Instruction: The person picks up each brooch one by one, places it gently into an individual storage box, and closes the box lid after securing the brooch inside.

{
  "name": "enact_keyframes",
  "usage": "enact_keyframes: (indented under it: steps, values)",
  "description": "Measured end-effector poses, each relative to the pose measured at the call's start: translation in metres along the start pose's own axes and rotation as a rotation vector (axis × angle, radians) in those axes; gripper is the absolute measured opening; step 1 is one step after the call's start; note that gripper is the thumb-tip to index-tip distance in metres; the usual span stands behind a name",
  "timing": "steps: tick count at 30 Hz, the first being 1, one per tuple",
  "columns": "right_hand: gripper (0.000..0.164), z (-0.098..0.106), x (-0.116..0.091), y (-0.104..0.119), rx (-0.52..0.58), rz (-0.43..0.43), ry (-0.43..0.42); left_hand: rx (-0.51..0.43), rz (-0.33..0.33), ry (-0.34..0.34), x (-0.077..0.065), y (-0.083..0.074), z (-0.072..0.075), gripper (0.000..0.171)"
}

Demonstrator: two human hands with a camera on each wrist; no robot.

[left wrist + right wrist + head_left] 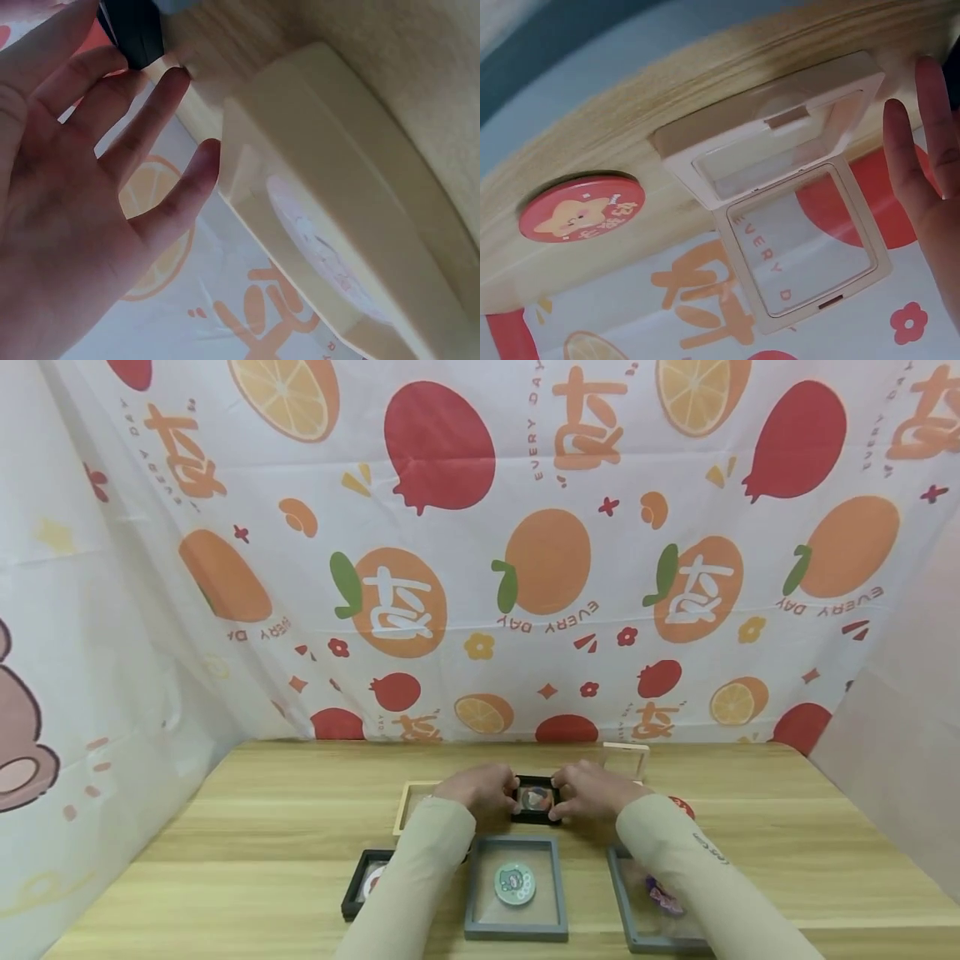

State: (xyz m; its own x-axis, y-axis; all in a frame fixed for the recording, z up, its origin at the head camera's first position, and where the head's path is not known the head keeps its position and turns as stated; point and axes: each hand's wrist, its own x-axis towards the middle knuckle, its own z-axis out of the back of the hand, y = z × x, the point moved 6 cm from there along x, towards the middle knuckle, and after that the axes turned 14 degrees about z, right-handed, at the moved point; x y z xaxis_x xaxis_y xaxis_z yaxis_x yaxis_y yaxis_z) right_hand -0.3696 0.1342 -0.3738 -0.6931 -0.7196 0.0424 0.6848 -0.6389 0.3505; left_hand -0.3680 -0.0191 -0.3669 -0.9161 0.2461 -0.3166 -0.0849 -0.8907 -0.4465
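Toward the back of the table, a small black display frame (pixel 536 818) with a dark, colorful round item inside lies between both hands. My left hand (pixel 486 789) grips its left side, thumb and fingers at the edge. From the other side my right hand (pixel 596 791) grips the right edge with thumb and fingertips. In the left wrist view, the black frame (pixel 135 34) shows at the fingertips, and the little finger is right by a cream frame (pixel 337 150) holding a pale pink badge (pixel 319 240). Only part of the right hand (pixel 941 195) appears in the right wrist view.
Beside the right hand stands an opened pale case (pixel 772 127), near a red star badge (pixel 583 214). Nearer me are a grey frame (pixel 517 932) with a green badge (pixel 514 884), another grey frame (pixel 624 902) with a purple item (pixel 664 895), and a black frame (pixel 351 897).
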Motion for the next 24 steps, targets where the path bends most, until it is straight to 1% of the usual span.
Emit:
enact_keyframes:
  steps: [2, 5, 9, 12, 14, 17, 21, 24]
  values:
    - [0.023, 0.003, 0.001, 0.001, -0.024, 0.010, 0.009, 0.007, 0.000, -0.012, 0.001, -0.001, 0.001, 0.010]
    - [0.022, 0.004, 0.004, 0.004, -0.060, 0.001, 0.029, 0.022, -0.006, -0.031, 0.000, -0.001, 0.002, 0.010]
    - [0.022, 0.001, 0.004, 0.007, -0.053, -0.009, 0.056, 0.082, -0.016, -0.058, -0.003, -0.001, -0.001, 0.013]
    - [0.021, -0.001, 0.003, 0.010, -0.052, 0.030, 0.055, 0.136, -0.028, -0.086, -0.004, -0.003, -0.001, 0.020]
    - [0.023, 0.000, 0.002, 0.011, -0.059, 0.053, 0.044, 0.172, -0.045, -0.103, -0.004, -0.006, 0.000, 0.023]
    - [0.028, 0.003, 0.001, 0.011, -0.071, 0.068, 0.032, 0.209, -0.050, -0.112, -0.002, -0.010, 0.001, 0.024]
    - [0.030, 0.004, 0.000, 0.010, -0.073, 0.053, 0.038, 0.231, -0.037, -0.109, 0.000, -0.013, 0.001, 0.022]
    - [0.034, 0.004, 0.000, 0.009, -0.073, 0.016, 0.063, 0.247, -0.033, -0.106, 0.000, -0.014, 0.000, 0.022]
